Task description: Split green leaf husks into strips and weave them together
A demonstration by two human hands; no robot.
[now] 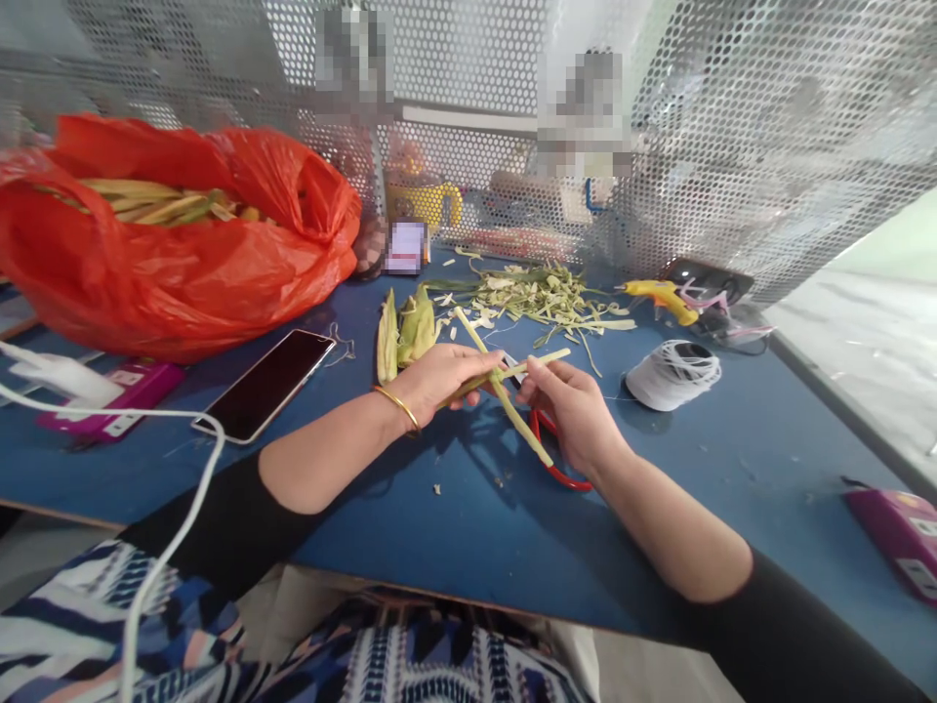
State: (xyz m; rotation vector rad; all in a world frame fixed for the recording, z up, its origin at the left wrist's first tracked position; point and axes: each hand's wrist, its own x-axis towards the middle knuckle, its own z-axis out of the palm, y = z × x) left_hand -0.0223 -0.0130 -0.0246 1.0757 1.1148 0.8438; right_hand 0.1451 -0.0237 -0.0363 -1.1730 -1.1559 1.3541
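Observation:
My left hand is closed on pale green corn husk strips, which cross each other in front of its fingertips. My right hand pinches the right end of the strip that runs sideways, while the other strip slants down toward me. Scissors with red handles show under my right hand, their blades partly hidden; whether that hand also holds them I cannot tell. Wider husk leaves lie just beyond my left hand. Past both hands is a pile of husk scraps.
At the left stands a red plastic bag of husks, with a phone and a white cable nearer. A spool of white thread and a yellow glue gun are to the right. A perforated metal screen borders the back.

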